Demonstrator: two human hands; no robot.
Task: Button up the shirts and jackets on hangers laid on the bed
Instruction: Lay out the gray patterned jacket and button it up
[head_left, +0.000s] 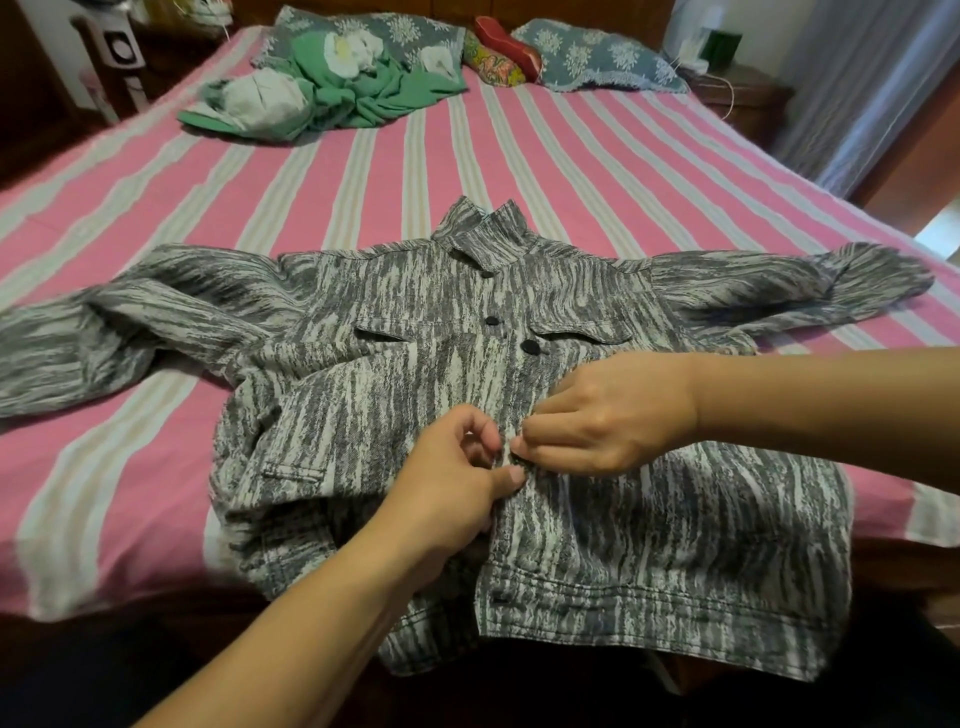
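Pinching the jacket (519, 395) placket from both sides, left hand (457, 488) and right hand (608, 415) meet mid-front; its opening runs collar-to-hem, unfastened part lying below toward the hem

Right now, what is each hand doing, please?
Left hand: pinches the jacket front edge.
Right hand: pinches the jacket front, opposite the left.

You are in a home bedroom: a wide bed (571, 171) with a pink striped sheet, patterned pillows (597, 57) at its far end, a curtain (862, 93) at the right, and a wooden nightstand (743, 98) beside it.
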